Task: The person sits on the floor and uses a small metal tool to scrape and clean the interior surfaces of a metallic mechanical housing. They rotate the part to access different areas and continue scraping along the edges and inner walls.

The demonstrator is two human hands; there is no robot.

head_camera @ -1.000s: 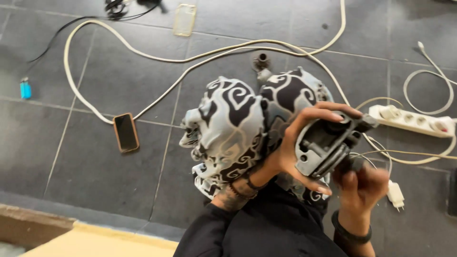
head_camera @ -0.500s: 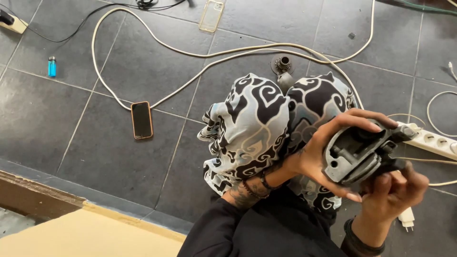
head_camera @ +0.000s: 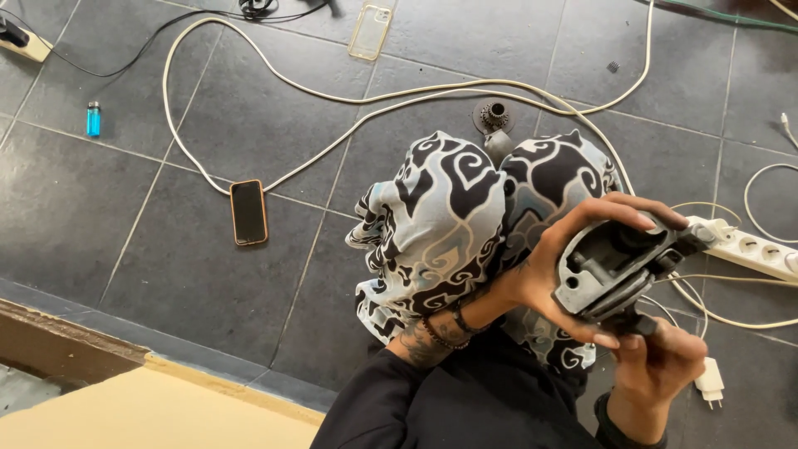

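A grey metal casing (head_camera: 611,268) sat above the lap, over patterned trousers (head_camera: 453,216). The left hand (head_camera: 565,274) curled its fingers around the casing's edges, gripping it, wrist bent upward. The right hand (head_camera: 657,366) closed on its underside from below. A power strip (head_camera: 752,249) lay nearby on the tiled floor (head_camera: 125,216).

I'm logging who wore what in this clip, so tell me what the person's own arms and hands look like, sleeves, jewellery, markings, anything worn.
Both hands are bare, no gloves. The left hand has longish nails; its wrist carries dark beaded bracelets and the forearm shows a dark tattoo above a pushed-up black sleeve. The right hand ends in a dark cuff or band at the wrist.
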